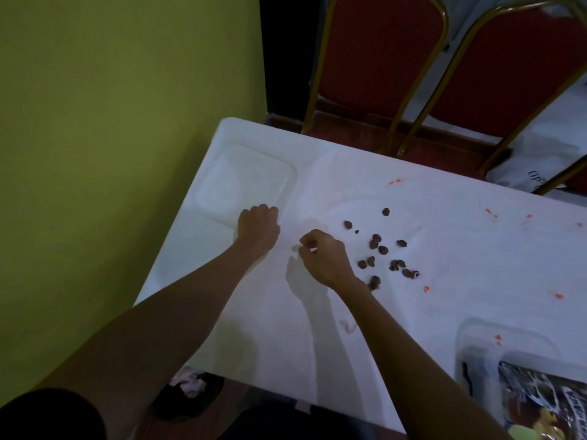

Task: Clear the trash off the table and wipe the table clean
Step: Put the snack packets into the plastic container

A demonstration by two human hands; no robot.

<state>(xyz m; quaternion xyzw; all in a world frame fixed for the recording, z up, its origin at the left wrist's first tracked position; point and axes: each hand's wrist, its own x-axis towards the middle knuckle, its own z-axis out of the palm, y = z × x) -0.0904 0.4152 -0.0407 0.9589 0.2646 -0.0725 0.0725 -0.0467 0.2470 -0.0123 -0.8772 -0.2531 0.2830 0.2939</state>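
Your left hand (259,228) rests knuckles-up with fingers curled at the near rim of a shallow, white square tray (222,182) with rounded corners; whether it grips anything cannot be told. Your right hand (324,258) hovers with fingertips bunched together, perhaps pinching a tiny pale scrap, too small to be sure. Just right of it, wrinkled dark brown lumps (376,241) lie scattered on the smooth white surface (413,319), with orange-red crumbs (426,289) dotted farther right.
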